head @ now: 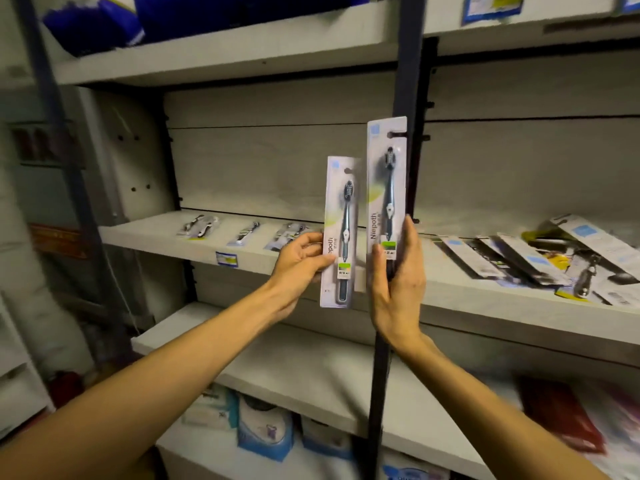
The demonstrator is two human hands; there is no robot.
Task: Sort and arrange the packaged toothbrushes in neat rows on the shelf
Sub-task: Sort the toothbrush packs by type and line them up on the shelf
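Here, both hands grip upright toothbrush packs above the shelf (242, 252): left hand (298, 263) one pack (341, 233), right hand (394, 285) another pack (387, 188); light, stiff cards, likely best pinched at the lower edges.

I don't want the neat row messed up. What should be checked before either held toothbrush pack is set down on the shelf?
1. Left hand grips its pack firmly: ok, fingers wrapped on its edge.
2. Right hand grips the taller-held pack: ok, held upright.
3. Both packs face the same way: ok, printed fronts toward the camera, brush heads up.
4. Both are the same product: ok, same design and brand print.
5. Free spot in the row of packs on the left shelf: ok, bare board beside them.
6. Pile of packs on the right is sorted: not ok, overlapping and skewed.
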